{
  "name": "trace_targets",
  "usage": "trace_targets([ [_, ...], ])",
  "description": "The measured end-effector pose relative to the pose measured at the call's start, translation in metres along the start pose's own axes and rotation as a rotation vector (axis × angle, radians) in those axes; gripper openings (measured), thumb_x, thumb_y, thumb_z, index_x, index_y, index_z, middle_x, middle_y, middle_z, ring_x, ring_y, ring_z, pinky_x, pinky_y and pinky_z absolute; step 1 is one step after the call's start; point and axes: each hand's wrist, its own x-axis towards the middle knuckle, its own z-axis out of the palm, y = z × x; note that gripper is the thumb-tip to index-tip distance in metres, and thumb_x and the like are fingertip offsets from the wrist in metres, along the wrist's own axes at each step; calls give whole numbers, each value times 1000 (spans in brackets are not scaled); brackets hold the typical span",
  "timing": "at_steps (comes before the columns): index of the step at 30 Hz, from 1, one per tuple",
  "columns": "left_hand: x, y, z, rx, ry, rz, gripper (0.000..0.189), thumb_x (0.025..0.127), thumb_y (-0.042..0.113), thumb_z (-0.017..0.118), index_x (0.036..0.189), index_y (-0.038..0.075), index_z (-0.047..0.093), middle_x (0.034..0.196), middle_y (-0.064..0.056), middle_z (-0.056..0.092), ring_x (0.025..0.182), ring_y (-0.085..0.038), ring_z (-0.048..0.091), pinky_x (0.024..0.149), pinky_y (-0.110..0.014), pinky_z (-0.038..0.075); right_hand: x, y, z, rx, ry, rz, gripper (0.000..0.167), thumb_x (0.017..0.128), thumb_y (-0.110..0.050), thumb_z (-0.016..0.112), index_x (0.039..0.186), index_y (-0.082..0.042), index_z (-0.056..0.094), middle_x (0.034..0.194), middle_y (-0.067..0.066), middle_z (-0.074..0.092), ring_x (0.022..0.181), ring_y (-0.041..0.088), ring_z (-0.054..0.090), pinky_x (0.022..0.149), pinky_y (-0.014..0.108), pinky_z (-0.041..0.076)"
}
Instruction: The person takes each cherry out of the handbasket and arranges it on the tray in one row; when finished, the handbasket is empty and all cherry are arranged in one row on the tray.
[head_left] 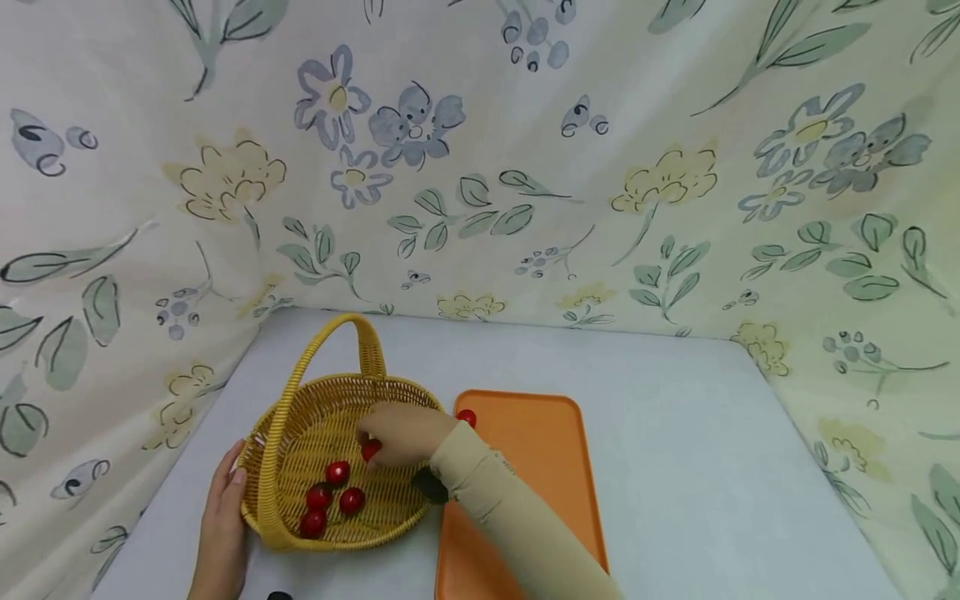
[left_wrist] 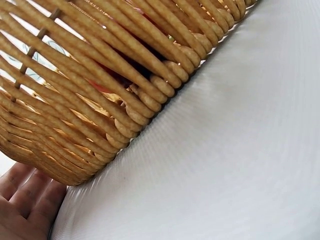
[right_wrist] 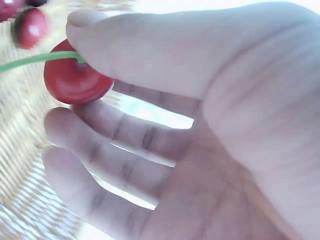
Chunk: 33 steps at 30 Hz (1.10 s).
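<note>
My right hand (head_left: pixel 408 433) is over the inside of a yellow wicker basket (head_left: pixel 358 543). Between thumb and fingertips it pinches a red cherry (right_wrist: pixel 75 82) with a green stem; the other fingers are gently bent. Several dark red cherries (head_left: pixel 337 473) lie in the lower left part of the basket floor. At the basket's left side, my left hand (head_left: pixel 221 525) holds the rim, thumb by the edge and fingers along the outer wall. In the left wrist view its fingers (left_wrist: pixel 30 200) touch the woven side, with the tips partly hidden.
An orange rectangular tray (head_left: pixel 540 450) lies right of the basket, partly under my right forearm. Another red cherry (head_left: pixel 467 417) is at the tray's upper left corner. The basket's tall arched handle (head_left: pixel 281 433) stands upright. A floral cloth (head_left: pixel 480 192) hangs behind the white table (head_left: pixel 675 467).
</note>
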Motion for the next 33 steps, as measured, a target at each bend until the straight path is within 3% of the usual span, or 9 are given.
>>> trace_targets([
  [3,0,0,-1,7,7,-6,56,99,58,26,151,45,11,161,4,7,135,-9,28,83,-2,35,-28,6,-17,101,85,3,25,88,-28,71,107,-14,63,95,-6,57,83,4,50,70,16,42],
  [7,0,-1,1,-2,17,5,56,99,58,26,151,44,12,161,10,5,141,-8,20,92,-1,30,-66,24,-27,279,214,12,25,89,-23,69,107,-11,57,90,-4,57,77,7,51,63,17,43],
  [10,1,-2,2,-34,7,25,56,100,56,28,152,41,12,161,12,4,143,-10,16,96,-3,29,-92,43,-23,385,317,29,26,89,-15,69,111,-10,56,95,-3,60,79,10,57,65,19,48],
  [15,3,-5,2,2,26,16,55,100,57,27,151,44,13,160,14,5,145,-11,13,99,-3,26,-117,75,-4,396,450,72,29,89,-8,67,117,-10,59,109,4,62,86,16,57,72,26,50],
  [20,6,-5,0,38,51,-20,54,98,61,25,149,49,13,160,17,4,146,-12,10,114,-19,16,-121,93,17,417,452,269,30,92,-10,64,122,-13,59,111,5,59,81,14,54,67,26,48],
  [22,7,-5,0,18,45,-20,54,98,61,26,149,49,14,160,16,5,145,-11,13,112,-16,19,-119,98,27,409,438,328,30,93,-10,63,123,-13,60,109,4,59,80,14,54,66,28,48],
  [25,6,-5,-2,-10,22,-19,54,98,60,27,149,47,14,160,13,5,142,-10,18,97,-4,28,-112,105,42,377,410,344,29,93,-10,62,122,-9,60,108,5,60,85,17,56,70,31,49],
  [28,4,-6,-2,-20,2,-15,54,98,60,27,149,48,13,161,12,4,141,-10,19,88,0,31,-104,112,56,385,388,344,32,92,-11,63,123,-3,58,108,8,62,93,21,58,76,35,50],
  [33,3,-3,0,-17,14,-11,54,98,60,27,150,47,13,161,12,3,144,-12,15,97,-3,28,-93,120,67,467,398,397,28,91,-11,66,115,-1,56,102,11,62,92,23,59,76,37,50],
])
